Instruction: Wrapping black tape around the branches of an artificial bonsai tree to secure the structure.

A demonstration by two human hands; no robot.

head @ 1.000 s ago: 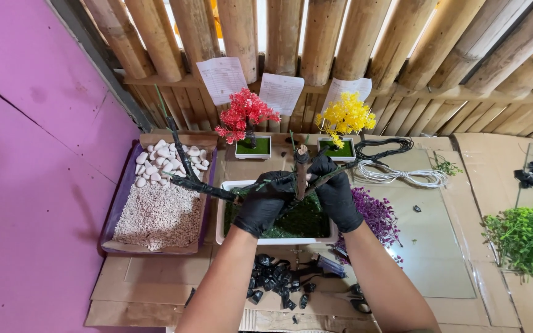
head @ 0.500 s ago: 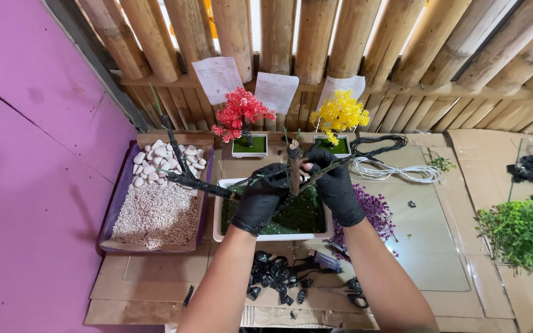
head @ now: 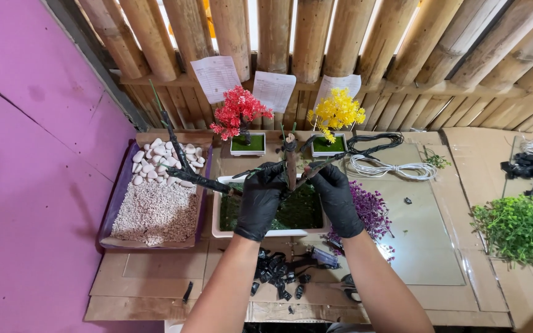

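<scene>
Both my hands wear black gloves. My left hand (head: 260, 198) and my right hand (head: 335, 196) grip a dark bare model tree (head: 290, 161) that stands upright over a white rectangular pot (head: 216, 225) filled with green moss. A long dark branch (head: 183, 169) stretches from my left hand up to the left, across the tray of stones. Shorter branches fan out to the right, past my right hand.
A purple tray (head: 113, 213) of white pebbles and gravel lies left. Two small finished trees, red (head: 238, 111) and yellow (head: 337, 112), stand behind. Purple foliage (head: 372, 209), white wire coil (head: 390, 168), green foliage (head: 519, 228) and black pieces (head: 276, 271) surround the pot.
My hands and the tree stay almost in place over the pot. The view has shifted slightly downward.
</scene>
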